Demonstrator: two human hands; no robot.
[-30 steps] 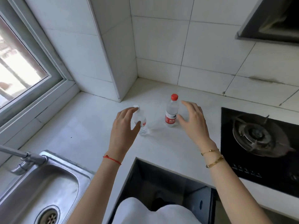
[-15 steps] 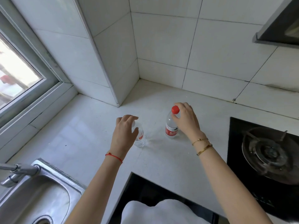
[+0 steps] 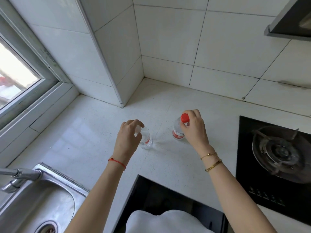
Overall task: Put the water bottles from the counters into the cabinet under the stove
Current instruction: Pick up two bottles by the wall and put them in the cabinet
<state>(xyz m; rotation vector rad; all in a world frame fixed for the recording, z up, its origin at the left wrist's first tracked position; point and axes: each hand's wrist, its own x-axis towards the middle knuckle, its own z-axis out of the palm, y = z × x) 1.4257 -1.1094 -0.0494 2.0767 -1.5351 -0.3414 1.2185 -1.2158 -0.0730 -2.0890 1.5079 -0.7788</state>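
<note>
A single head-worn wide-angle camera looks forward and steeply down onto a white corner bench from close above. A window fills the left edge, a sink the lower left, a gas stove the right; tiled walls bend across the top.
</note>
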